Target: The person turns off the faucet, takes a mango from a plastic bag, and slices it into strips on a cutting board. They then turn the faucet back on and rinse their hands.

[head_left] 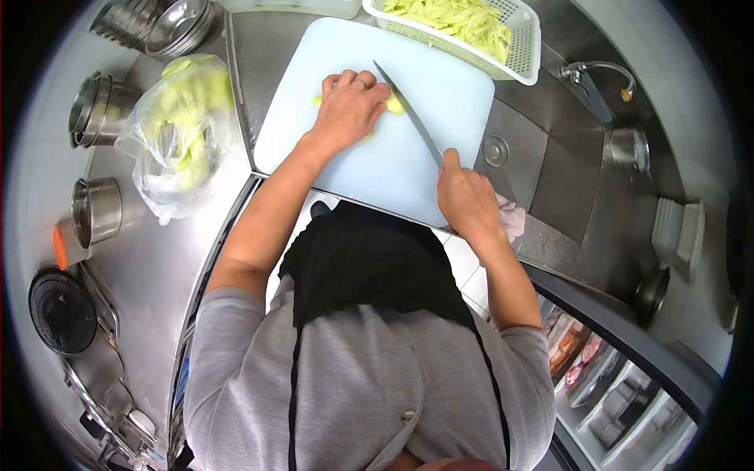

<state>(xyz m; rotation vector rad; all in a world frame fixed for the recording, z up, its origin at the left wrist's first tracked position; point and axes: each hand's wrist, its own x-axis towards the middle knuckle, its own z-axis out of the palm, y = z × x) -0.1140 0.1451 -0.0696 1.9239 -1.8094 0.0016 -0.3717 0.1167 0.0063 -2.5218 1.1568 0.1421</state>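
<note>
On the white cutting board (377,169), my left hand (345,110) presses curled fingers over a pale green peeled vegetable (395,104), whose right end sticks out past the fingers. Most of that piece is hidden under the hand, and its exact kind cannot be told. My right hand (465,192) grips the handle of a long kitchen knife (415,124). The blade slants up and left across the board, its edge close to the vegetable's exposed end. Behind the board, a white perforated basket (522,59) holds a heap of pale green cut strips (463,23).
Left on the steel counter lies a clear plastic bag (161,184) of pale green vegetables, near steel pots (98,212) and stacked bowls (181,27). To the right are a sink (569,184), a tap (597,71) and a pink cloth (510,218). An open drawer (620,392) holds packaged food.
</note>
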